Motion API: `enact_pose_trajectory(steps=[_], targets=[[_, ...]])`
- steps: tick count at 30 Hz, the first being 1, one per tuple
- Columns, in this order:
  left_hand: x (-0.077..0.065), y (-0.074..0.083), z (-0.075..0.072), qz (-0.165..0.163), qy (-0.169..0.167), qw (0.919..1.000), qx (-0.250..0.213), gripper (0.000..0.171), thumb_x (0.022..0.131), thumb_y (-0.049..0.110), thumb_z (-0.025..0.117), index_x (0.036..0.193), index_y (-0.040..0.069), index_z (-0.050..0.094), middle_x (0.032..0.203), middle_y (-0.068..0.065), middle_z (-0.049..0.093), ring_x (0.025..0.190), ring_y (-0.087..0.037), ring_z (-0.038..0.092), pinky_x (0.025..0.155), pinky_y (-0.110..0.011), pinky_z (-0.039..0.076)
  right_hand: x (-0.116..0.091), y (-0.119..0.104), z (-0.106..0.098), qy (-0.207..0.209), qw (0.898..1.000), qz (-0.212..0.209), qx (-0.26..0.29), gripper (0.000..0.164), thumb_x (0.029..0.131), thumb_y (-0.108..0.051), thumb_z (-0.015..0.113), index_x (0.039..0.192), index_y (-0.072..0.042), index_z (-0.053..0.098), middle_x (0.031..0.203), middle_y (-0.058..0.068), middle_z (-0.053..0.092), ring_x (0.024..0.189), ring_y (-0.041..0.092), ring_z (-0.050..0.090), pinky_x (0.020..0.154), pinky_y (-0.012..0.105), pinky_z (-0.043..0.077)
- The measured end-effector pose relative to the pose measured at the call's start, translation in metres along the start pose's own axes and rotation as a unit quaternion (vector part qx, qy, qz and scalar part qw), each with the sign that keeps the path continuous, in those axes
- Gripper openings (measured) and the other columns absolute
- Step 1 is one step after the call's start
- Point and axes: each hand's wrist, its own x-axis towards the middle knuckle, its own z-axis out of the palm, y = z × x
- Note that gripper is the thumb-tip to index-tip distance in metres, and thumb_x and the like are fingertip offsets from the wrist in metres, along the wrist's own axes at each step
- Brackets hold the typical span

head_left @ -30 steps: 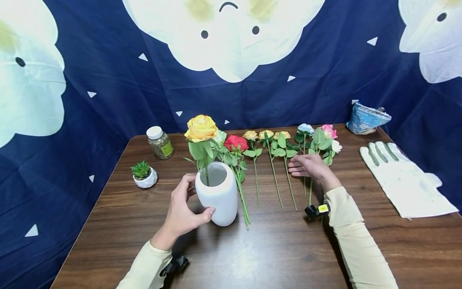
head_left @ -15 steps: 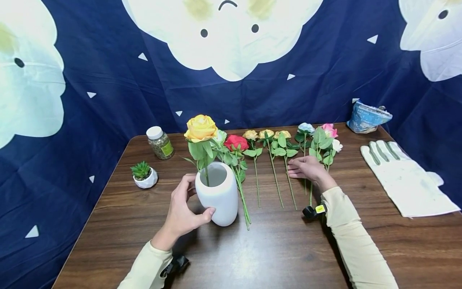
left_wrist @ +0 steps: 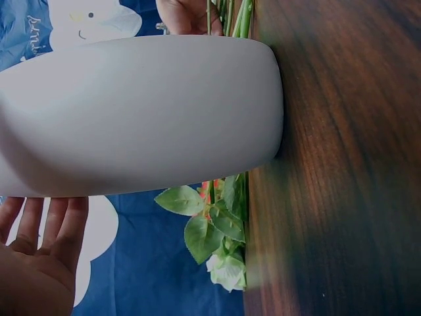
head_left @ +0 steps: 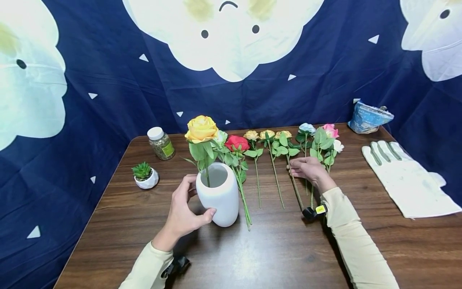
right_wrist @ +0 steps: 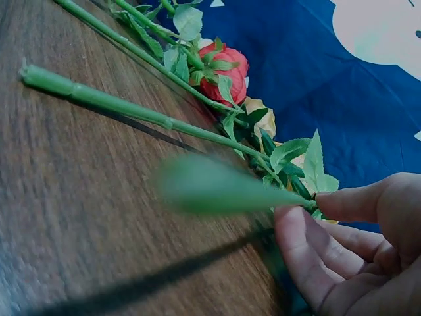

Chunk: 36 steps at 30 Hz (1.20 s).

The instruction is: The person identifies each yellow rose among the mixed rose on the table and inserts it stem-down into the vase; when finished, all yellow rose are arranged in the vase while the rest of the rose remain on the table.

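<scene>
Left hand grips smooth white rounded vase; right of vase, right hand pinches green-stemmed pale-orange rose (stem end newly lifted: pickup begun).

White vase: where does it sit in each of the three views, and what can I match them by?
Head: the white vase stands just below and left of centre, gripped by the left hand.
Left wrist: it appears sideways, filling much of the upper left and cut off by the left edge.
Right wrist: not in it.
Shared landmark: the brown wooden table.
</scene>
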Motion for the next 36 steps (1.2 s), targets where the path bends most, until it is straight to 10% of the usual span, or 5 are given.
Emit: enact_pose_trajectory(steps=[36], targets=[[0.001,-0.001,0.001,0.008,0.0,0.9999,-0.007,0.066,0.065,0.016,0.084,0.123,-0.001,0.058,0.112,-0.014,0.067,0.102,-0.009,0.066,0.088,-0.022,0.058,-0.005,-0.009,0.001,0.018,0.996,-0.044,0.07,0.029,0.102,0.007,0.049,0.129,0.019,0.048,0.082,-0.004,0.071,0.073,0.009,0.071,0.068,0.021,0.061]])
